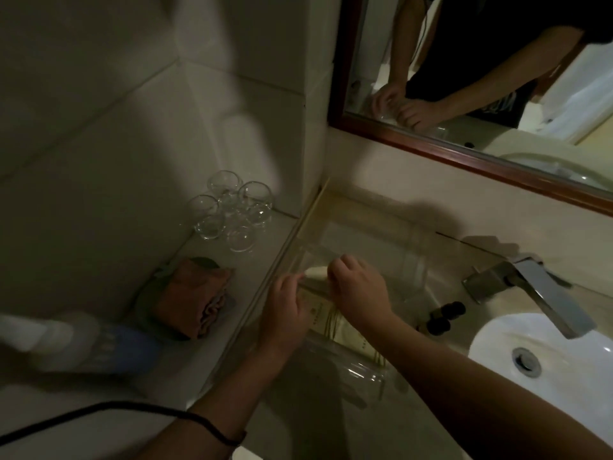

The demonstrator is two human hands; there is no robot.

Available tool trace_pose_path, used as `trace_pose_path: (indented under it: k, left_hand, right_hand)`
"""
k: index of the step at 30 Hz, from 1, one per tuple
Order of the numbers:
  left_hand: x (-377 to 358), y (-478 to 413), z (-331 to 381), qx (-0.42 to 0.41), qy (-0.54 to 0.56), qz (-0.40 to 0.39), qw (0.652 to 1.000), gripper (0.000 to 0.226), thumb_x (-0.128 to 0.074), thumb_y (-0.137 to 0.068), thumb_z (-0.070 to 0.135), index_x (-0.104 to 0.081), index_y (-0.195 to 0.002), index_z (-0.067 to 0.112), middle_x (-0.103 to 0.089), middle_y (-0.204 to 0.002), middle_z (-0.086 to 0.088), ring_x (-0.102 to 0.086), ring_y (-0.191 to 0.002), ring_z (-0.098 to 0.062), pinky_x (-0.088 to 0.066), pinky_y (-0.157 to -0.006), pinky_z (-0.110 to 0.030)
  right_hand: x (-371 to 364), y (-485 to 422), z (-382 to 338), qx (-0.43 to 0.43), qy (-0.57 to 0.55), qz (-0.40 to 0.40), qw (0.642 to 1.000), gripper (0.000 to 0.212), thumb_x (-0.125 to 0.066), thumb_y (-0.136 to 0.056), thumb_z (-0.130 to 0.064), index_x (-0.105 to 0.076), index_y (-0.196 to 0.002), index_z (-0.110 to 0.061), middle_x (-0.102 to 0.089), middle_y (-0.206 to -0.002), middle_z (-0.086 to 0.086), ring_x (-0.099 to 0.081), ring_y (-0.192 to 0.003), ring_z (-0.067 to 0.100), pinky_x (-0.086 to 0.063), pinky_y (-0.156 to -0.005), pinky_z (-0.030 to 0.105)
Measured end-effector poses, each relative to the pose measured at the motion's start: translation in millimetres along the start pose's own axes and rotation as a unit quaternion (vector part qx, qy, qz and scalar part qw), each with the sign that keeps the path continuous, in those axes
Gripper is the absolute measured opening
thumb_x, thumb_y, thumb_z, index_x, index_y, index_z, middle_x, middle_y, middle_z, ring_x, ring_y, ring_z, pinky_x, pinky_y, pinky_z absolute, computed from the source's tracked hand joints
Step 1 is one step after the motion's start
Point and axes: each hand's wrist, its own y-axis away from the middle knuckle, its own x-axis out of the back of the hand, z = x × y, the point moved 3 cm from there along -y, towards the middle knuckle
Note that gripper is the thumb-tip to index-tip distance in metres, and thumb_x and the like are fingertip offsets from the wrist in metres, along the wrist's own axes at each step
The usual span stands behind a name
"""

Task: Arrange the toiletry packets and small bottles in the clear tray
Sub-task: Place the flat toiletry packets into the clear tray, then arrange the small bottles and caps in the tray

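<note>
A clear tray (pixel 361 373) lies on the vanity top left of the basin, with cream toiletry packets (pixel 326 322) lying in it. My left hand (pixel 287 310) and my right hand (pixel 360 288) are both over the tray. Between their fingertips they pinch a small white packet (pixel 316 272) at the tray's far end. Several small dark-capped bottles (pixel 444 315) stand on the counter to the right of the tray, near the tap. The picture is dim and blurred, so the packets' print cannot be read.
A chrome tap (pixel 527 287) and white basin (pixel 544 356) sit to the right. Several upturned glasses (pixel 232 210), a folded pink cloth (pixel 195 297) and a blurred white-and-blue bottle (pixel 76 340) lie on the left ledge. A wood-framed mirror (pixel 464 151) hangs behind.
</note>
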Motion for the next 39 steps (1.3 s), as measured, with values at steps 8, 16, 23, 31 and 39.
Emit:
trace_pose_path:
  k: [8, 16, 23, 31, 39]
  left_hand:
    - [-21, 0, -1, 0.043, -0.059, -0.19, 0.979, 0.064, -0.043, -0.09, 0.007, -0.02, -0.15, 0.016, -0.006, -0.161, -0.002, -0.015, -0.146, -0.018, -0.02, -0.115, -0.03]
    - [-24, -9, 2, 0.053, -0.181, -0.202, 0.961, 0.069, -0.05, -0.088, 0.015, -0.019, -0.149, 0.018, -0.006, -0.161, -0.003, -0.013, -0.144, -0.027, -0.021, -0.116, -0.041]
    - [-19, -4, 23, 0.03, -0.242, -0.099, 0.965, 0.062, -0.056, -0.082, 0.019, -0.034, -0.139, 0.024, -0.026, -0.15, -0.009, -0.028, -0.131, -0.031, -0.031, -0.108, -0.04]
    - [-48, 30, 79, -0.081, -0.128, -0.075, 0.986, 0.052, -0.051, -0.073, 0.011, -0.052, -0.125, 0.01, -0.051, -0.126, -0.014, -0.046, -0.113, -0.032, -0.042, -0.097, -0.042]
    - [-97, 76, 119, -0.152, -0.117, -0.194, 0.962, 0.033, -0.056, -0.084, 0.015, -0.056, -0.117, 0.015, -0.056, -0.115, -0.004, -0.053, -0.104, -0.019, -0.04, -0.084, -0.025]
  right_hand:
    - [-32, -10, 7, -0.016, 0.028, -0.114, 0.993, 0.024, -0.06, -0.089, -0.04, -0.058, -0.105, -0.022, -0.057, -0.106, 0.003, -0.056, -0.098, 0.024, -0.046, -0.073, 0.033]
    - [-27, -10, 1, -0.031, -0.032, -0.146, 0.988, 0.031, -0.052, -0.091, -0.044, -0.059, -0.113, -0.023, -0.055, -0.115, 0.003, -0.051, -0.109, 0.027, -0.046, -0.086, 0.037]
    - [12, 34, -3, -0.056, -0.121, -0.053, 0.99, 0.029, -0.063, -0.082, -0.02, -0.063, -0.111, -0.019, -0.058, -0.116, 0.004, -0.051, -0.112, 0.024, -0.044, -0.092, 0.034]
    - [87, 110, 63, -0.166, -0.164, 0.096, 0.968, 0.021, -0.062, -0.088, -0.014, -0.062, -0.107, -0.022, -0.056, -0.108, -0.007, -0.05, -0.102, 0.007, -0.044, -0.088, 0.025]
    - [89, 186, 127, -0.233, -0.136, 0.071, 0.96, 0.014, -0.062, -0.084, -0.008, -0.064, -0.094, -0.017, -0.06, -0.089, -0.001, -0.056, -0.083, 0.016, -0.044, -0.068, 0.028]
